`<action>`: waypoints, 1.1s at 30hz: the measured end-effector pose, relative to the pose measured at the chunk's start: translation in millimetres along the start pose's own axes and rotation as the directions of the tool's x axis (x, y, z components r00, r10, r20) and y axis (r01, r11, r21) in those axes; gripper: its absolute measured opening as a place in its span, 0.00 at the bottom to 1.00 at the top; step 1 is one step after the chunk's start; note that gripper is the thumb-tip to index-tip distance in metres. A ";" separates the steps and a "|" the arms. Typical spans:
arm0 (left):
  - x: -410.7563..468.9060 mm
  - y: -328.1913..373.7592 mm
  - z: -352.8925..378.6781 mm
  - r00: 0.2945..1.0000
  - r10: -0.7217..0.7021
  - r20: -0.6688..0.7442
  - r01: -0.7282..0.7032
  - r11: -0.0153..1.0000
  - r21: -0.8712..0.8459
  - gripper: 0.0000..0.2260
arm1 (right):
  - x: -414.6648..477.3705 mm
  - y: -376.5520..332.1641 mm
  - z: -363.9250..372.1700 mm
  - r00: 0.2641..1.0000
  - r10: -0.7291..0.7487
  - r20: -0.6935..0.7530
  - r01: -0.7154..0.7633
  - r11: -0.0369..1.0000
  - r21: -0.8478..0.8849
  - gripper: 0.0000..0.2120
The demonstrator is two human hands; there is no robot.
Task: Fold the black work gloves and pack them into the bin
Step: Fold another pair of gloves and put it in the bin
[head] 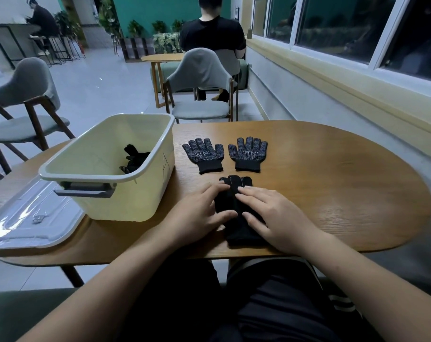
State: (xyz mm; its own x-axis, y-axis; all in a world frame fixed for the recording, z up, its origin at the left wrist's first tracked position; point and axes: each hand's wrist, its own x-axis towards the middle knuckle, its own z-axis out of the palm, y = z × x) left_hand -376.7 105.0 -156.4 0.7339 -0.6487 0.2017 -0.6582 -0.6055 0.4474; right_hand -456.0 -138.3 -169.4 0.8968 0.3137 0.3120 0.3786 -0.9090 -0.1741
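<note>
A black work glove (236, 208), possibly a stacked pair, lies lengthwise on the wooden table (332, 183) near its front edge, fingers pointing away from me. My left hand (199, 213) lies flat on its left side and my right hand (271, 215) lies flat on its right side, fingers straight. Beyond it, two black dotted gloves (204, 155) (248, 154) lie side by side, palm up and spread flat. The cream bin (125, 208) stands on the left of the table with black gloves (135, 159) inside.
The bin's clear lid (29, 218) lies at the table's left end, beside the bin. A grey chair (202, 87) stands at the far side, another chair (24, 104) at the left. A person sits with their back to me at a farther table.
</note>
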 end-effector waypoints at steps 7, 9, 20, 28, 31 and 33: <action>7.4 2.5 6.4 0.993 0.077 0.093 -0.093 0.980 0.176 0.30 | -0.1 1.4 4.2 0.999 -0.047 -0.004 0.047 0.997 0.060 0.23; 6.7 1.7 5.7 0.994 0.061 0.085 -0.079 0.971 0.224 0.31 | -1.0 0.9 3.5 0.999 -0.042 -0.002 0.042 0.997 0.066 0.23; 31.5 17.6 -2.8 1.000 -0.011 -0.017 0.017 0.902 0.431 0.22 | -0.8 -0.9 3.3 1.000 -0.014 0.020 0.013 0.998 0.056 0.25; 91.2 -5.2 0.4 0.968 -0.187 -0.165 0.194 0.981 0.026 0.18 | -1.6 -1.1 3.0 1.000 -0.004 0.013 0.003 0.997 0.076 0.25; 104.1 -11.7 6.4 0.979 -0.144 -0.147 0.155 0.985 0.073 0.14 | -1.6 -0.4 3.1 1.000 -0.003 0.009 0.002 0.997 0.075 0.24; 108.1 -14.3 9.6 0.982 -0.102 -0.158 0.119 0.988 0.099 0.09 | -1.9 -0.5 3.3 1.000 -0.002 0.011 0.001 0.997 0.073 0.24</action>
State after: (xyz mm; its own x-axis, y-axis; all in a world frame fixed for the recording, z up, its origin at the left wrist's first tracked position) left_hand -289.5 39.2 -149.4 0.8147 -0.5023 0.2897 -0.5796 -0.7210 0.3797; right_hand -457.1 -137.5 -173.0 0.8984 0.3188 0.3022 0.3955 -0.8862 -0.2411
